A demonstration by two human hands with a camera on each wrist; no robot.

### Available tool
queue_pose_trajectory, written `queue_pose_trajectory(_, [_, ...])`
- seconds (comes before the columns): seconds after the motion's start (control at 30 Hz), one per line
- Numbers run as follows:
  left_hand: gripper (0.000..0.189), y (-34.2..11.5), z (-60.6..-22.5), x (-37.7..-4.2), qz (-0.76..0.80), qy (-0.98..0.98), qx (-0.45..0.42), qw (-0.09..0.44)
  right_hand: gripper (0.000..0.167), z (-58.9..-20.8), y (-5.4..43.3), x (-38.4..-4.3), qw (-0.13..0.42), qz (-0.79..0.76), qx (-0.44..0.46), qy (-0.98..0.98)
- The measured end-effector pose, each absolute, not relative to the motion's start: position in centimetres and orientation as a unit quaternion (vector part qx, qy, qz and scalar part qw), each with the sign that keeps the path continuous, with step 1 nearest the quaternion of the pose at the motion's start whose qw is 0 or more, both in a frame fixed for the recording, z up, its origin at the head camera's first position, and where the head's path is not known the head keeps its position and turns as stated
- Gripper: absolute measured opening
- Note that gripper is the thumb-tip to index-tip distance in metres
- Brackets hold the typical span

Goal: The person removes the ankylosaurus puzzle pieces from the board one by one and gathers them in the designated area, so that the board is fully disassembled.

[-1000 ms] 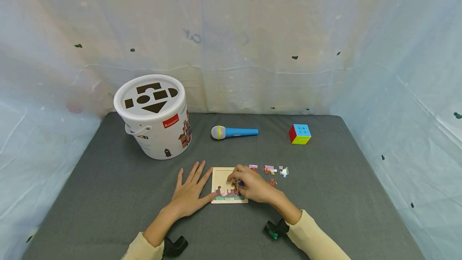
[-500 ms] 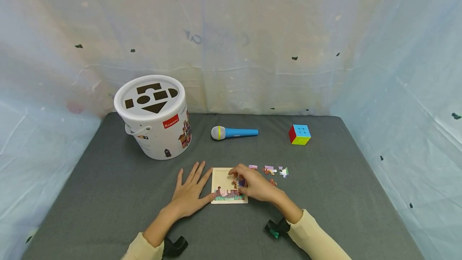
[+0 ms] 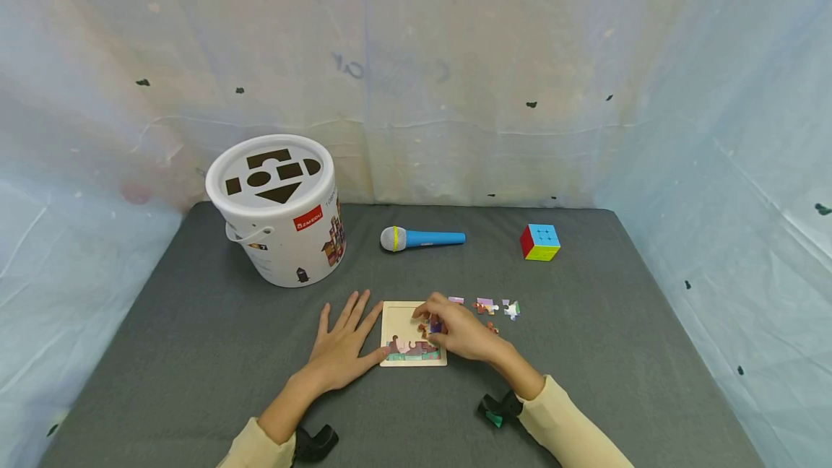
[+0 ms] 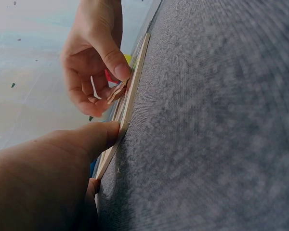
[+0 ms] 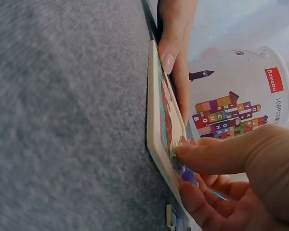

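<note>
A square wooden puzzle board [image 3: 398, 320] lies on the cloth, with joined puzzle pieces [image 3: 406, 350] along its near side. My left hand [image 3: 341, 354] is spread flat to the left of it, thumb on the board's left rim and fingers straight on the cloth. Over the board's right half, my right hand [image 3: 461, 331] pinches a puzzle piece [image 4: 116, 92] between thumb and fingers. That piece tilts against the board in the left wrist view, brown and blue-purple colours showing by the fingertips. The fingers partly hide it in the head view.
Several loose puzzle pieces [image 3: 484, 305] lie right of the board. Behind are a blue toy microphone [image 3: 434, 237], a puzzle cube [image 3: 540, 242] and a large white bucket [image 3: 286, 251] with a shape-hole lid. Pale sheeting [image 3: 455, 78] rises beyond the grey table [image 3: 624, 352].
The right hand's fingers shift slightly on the board with the puzzle piece between them. The left hand stays where it was.
</note>
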State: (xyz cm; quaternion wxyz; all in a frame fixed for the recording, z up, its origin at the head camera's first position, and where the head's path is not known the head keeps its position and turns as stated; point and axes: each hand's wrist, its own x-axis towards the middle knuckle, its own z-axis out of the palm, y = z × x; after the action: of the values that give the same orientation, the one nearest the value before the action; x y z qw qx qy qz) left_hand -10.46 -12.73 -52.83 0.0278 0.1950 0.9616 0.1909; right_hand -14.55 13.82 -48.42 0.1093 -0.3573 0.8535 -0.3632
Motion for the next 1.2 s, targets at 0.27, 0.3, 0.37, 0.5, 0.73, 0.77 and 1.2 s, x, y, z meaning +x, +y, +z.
queue_pose_trajectory(0.27, [0.084, -12.68, -52.67, -10.38, 0.196, 0.961, 0.194, 0.025, 0.017, -48.35, 13.92, -14.59, 0.114, -0.373, -0.354, 0.850])
queue_pose_trajectory(0.3, [0.084, -12.66, -52.63, -10.37, 0.196, 0.961, 0.194, 0.026, 0.016, -48.36, 13.93, -14.59, 0.113, -0.374, -0.354, 0.850])
queue_pose_trajectory(0.37, [0.084, -12.65, -52.55, -10.35, 0.197, 0.961, 0.194, 0.027, 0.014, -48.44, 13.96, -14.61, 0.110, -0.374, -0.355, 0.850])
queue_pose_trajectory(0.5, [0.084, -12.66, -52.57, -10.36, 0.195, 0.961, 0.194, 0.028, 0.011, -48.49, 14.01, -14.59, 0.109, -0.380, -0.353, 0.848])
queue_pose_trajectory(0.73, [0.085, -12.68, -52.82, -10.40, 0.193, 0.962, 0.192, 0.029, 0.017, -48.58, 14.07, -14.52, 0.118, -0.382, -0.336, 0.853])
queue_pose_trajectory(0.77, [0.085, -12.68, -52.84, -10.40, 0.193, 0.962, 0.191, 0.030, 0.018, -48.60, 14.06, -14.52, 0.121, -0.383, -0.333, 0.853])
queue_pose_trajectory(1.2, [0.085, -12.76, -52.87, -10.39, 0.194, 0.961, 0.195, 0.026, 0.018, -48.80, 14.27, -14.84, 0.147, -0.451, -0.302, 0.827])
